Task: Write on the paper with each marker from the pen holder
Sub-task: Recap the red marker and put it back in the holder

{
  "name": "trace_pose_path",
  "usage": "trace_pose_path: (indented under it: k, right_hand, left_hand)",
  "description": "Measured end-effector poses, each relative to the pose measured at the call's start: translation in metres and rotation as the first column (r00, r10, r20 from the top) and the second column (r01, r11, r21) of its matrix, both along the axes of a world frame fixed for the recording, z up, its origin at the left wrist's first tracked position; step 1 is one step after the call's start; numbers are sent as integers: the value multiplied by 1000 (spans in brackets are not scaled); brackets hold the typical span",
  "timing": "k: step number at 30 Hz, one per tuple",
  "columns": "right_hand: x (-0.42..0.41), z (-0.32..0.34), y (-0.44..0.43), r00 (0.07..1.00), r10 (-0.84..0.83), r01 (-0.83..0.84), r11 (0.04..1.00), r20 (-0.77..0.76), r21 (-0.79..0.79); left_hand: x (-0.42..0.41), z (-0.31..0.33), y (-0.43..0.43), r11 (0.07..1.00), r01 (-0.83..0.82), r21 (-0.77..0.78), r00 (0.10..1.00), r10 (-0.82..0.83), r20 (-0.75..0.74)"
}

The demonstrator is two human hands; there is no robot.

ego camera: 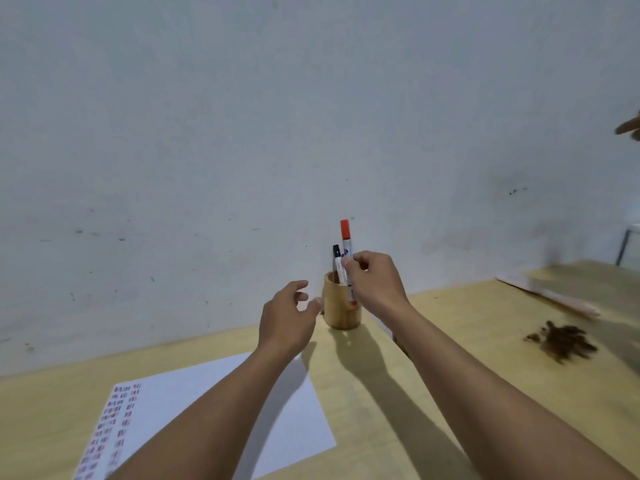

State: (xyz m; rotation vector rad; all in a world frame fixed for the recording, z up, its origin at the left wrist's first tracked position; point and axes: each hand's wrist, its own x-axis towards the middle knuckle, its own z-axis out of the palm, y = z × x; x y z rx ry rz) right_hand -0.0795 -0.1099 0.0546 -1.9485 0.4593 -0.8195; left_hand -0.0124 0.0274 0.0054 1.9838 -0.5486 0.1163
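A round wooden pen holder (341, 308) stands on the table near the wall. A black-capped marker (337, 263) leans inside it. My right hand (375, 282) is shut on a red-capped marker (345, 237), pinching its white barrel just above the holder's rim, with the cap pointing up. My left hand (287, 320) hovers open just left of the holder, fingers spread, touching nothing. A white sheet of paper (207, 403) lies in front of me under my left forearm, with rows of small red and dark marks along its left edge.
The light wooden table (398, 393) runs up to a pale wall. A brown fibrous clump (562, 341) lies to the right, and a long pale strip (550, 296) lies beyond it. Another person's fingers (628, 128) show at the right edge.
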Motion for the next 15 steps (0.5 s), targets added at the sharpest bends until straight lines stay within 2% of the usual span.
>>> trace_pose_path:
  k: [7, 11, 15]
  right_hand:
    - [35, 6, -38, 999, -46, 46, 994, 0, -101]
    - [55, -9, -50, 992, -29, 7, 985, -127, -172]
    - [66, -25, -59, 965, -64, 5, 975, -256, -224]
  left_hand:
    - [24, -21, -49, 987, 80, 143, 991, -63, -120]
    - [28, -22, -67, 973, 115, 200, 987, -89, -135]
    - [24, -25, -73, 982, 111, 152, 990, -97, -99]
